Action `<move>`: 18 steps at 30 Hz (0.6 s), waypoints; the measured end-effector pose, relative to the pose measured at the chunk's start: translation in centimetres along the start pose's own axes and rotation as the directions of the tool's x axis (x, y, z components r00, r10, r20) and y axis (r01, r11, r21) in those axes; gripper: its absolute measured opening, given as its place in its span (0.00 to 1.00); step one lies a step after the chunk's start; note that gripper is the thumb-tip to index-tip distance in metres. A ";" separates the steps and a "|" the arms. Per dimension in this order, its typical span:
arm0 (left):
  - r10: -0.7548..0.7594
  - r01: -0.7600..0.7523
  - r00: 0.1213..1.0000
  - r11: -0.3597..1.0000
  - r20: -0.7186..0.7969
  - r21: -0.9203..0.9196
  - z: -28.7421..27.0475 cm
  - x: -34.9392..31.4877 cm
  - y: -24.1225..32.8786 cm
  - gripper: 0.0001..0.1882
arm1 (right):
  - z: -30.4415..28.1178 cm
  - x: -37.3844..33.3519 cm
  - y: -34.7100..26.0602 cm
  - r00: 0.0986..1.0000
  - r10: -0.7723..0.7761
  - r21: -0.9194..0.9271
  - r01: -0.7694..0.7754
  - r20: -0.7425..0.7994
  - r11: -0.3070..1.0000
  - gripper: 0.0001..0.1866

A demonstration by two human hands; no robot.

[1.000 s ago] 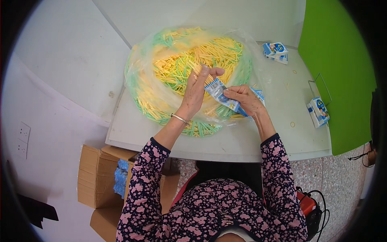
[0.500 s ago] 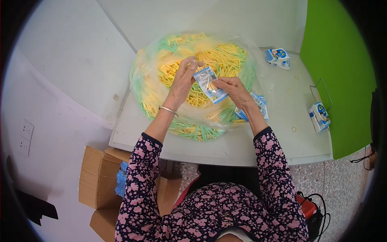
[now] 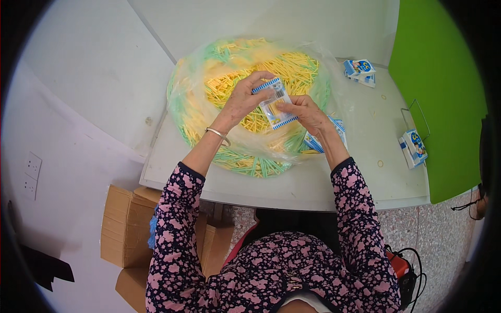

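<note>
Between my two hands is a small clear-and-blue plastic packet (image 3: 277, 108) with striped ends and a few yellow sticks inside. My left hand (image 3: 247, 98) grips its upper left side, thumb across the front. At its lower right, my right hand (image 3: 307, 110) pinches the edge between thumb and fingers. Below them lies a large clear plastic bag (image 3: 195, 125), opened wide and full of thin yellow and green sticks (image 3: 295, 70). Several more blue-striped packets (image 3: 338, 130) rest beside the bag, partly hidden by my right wrist.
Small blue and white packs (image 3: 360, 72) sit at the back right of the white table (image 3: 360, 182). Another pack (image 3: 415, 148) leans by a wire stand (image 3: 417, 117) at the green panel (image 3: 438, 104). Rubber bands (image 3: 380, 164) lie nearby. Cardboard boxes (image 3: 119, 224) stand at lower left.
My left hand has shifted right and closed over the packet's upper part, with its thumb now on the front. The packet has turned more upright, and my right hand still pinches it.
</note>
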State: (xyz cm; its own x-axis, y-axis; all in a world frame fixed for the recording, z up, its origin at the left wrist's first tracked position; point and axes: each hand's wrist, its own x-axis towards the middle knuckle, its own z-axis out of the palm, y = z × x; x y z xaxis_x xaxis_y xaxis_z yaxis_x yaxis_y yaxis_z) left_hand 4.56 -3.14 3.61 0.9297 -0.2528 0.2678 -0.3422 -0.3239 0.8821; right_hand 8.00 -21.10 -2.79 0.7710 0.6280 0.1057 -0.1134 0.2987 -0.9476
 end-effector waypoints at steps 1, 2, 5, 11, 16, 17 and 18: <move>-0.001 0.001 1.000 1.000 0.000 -0.001 0.2 0.1 -0.1 0.19 | -0.1 -0.1 -0.1 0.999 0.033 -0.049 -0.033 0.007 0.998 0.14; 0.049 -0.049 0.999 0.997 -0.002 0.059 0.4 0.2 -0.4 0.19 | -0.1 -0.3 -0.1 0.999 0.034 -0.049 -0.034 0.006 0.998 0.14; 0.076 -0.076 0.997 0.991 0.009 0.113 0.6 0.7 -0.6 0.19 | -0.1 -1.0 -0.5 1.000 0.007 -0.080 -0.008 -0.003 0.997 0.14; 0.065 -0.085 0.994 0.968 0.093 0.234 1.9 1.3 -0.1 0.17 | -0.7 -1.9 -0.5 0.999 0.009 -0.093 -0.013 -0.035 0.996 0.12; 0.080 -0.095 0.993 0.978 0.085 0.185 3.7 1.5 -0.3 0.16 | -1.9 -2.7 -0.3 0.999 0.010 -0.110 -0.014 -0.038 0.994 0.11; 0.129 -0.137 0.990 0.976 0.056 0.171 4.0 1.4 -0.5 0.16 | -2.0 -2.9 -0.4 0.999 0.011 -0.109 -0.015 -0.038 0.994 0.11; 0.177 -0.179 0.984 0.971 0.026 0.157 4.3 1.4 -0.6 0.16 | -2.2 -3.1 -0.6 0.999 0.032 -0.113 -0.035 -0.026 0.993 0.11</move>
State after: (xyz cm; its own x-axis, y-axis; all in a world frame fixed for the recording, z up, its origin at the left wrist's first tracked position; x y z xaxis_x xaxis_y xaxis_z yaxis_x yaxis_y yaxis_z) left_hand 5.49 -7.23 1.74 0.8507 -0.3295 0.4096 -0.5200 -0.4128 0.7478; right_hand 7.06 -24.83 -3.22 0.7827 0.6187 0.0675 -0.0684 0.1932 -0.9788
